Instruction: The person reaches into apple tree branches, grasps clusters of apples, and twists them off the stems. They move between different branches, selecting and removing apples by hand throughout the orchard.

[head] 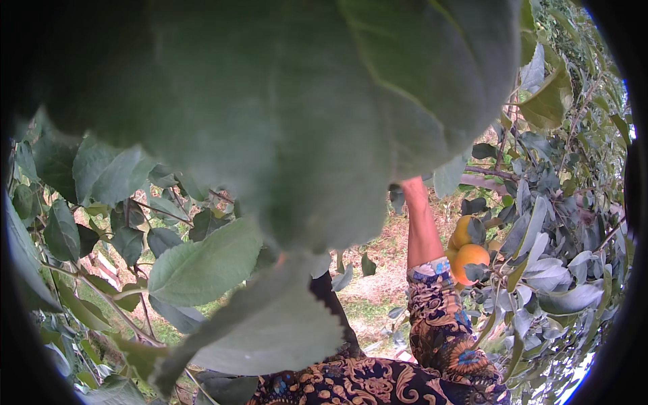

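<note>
A large blurred leaf (324, 126) close to the camera covers the upper middle of the view. My right forearm (424, 228) reaches up out of a dark patterned sleeve (438, 314). Its hand is hidden behind that leaf, so what it touches does not show. Just right of the forearm hang ripe orange-yellow fruits, probably apples: one lower (471, 263) and one above it (461, 233), partly covered by small leaves. My left hand is out of sight behind the foliage.
Leafy branches (547, 273) crowd the right side, with a thicker bough (483, 182) behind the fruits. At left, more twigs (121, 316) and a broad serrated leaf (205, 266) stand close. Grass and dry litter (377, 281) cover the ground below.
</note>
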Tool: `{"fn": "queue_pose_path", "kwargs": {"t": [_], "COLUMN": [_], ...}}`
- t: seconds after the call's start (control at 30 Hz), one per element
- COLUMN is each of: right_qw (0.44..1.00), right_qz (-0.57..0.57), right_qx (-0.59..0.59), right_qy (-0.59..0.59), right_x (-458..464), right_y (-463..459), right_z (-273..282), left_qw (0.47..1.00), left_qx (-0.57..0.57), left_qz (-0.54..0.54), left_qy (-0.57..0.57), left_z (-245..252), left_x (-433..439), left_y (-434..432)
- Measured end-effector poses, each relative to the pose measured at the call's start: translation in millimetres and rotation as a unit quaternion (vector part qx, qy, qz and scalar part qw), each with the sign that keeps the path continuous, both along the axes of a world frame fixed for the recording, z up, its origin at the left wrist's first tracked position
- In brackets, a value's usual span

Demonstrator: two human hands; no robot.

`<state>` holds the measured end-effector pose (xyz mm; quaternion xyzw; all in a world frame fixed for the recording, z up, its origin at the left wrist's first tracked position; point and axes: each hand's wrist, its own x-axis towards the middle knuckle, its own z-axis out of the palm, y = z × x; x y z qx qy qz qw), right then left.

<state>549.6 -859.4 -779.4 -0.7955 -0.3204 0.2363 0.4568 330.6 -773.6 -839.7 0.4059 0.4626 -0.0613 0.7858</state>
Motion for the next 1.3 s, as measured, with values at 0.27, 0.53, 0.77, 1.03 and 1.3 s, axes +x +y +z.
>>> {"fn": "queue_pose_path", "kwargs": {"t": [0.27, 0.53, 0.77, 1.03, 1.3], "right_qw": [0.943, 0.969, 0.925, 0.961, 0.983], "right_qz": [-0.226, -0.240, -0.258, -0.131, -0.113], "right_qx": [0.129, -0.046, 0.125, -0.168, -0.018], "right_qy": [0.208, -0.045, 0.249, -0.173, -0.147], "right_x": [19, -57, -50, -53, -58], "right_y": [13, -12, -23, -27, -9], "right_z": [22, 45, -5, 16, 51], "left_qw": [0.999, 0.999, 0.998, 0.999, 0.998], "left_qx": [0.018, 0.033, 0.040, 0.033, 0.032], "left_qz": [0.025, 0.033, 0.053, 0.023, 0.063], "left_qy": [0.017, -0.024, 0.008, -0.005, -0.004], "left_z": [0, -11, -6, 0, 9], "left_x": [5, 6, 4, 1, 10], "left_y": [-2, 4, 9, 6, 16]}}
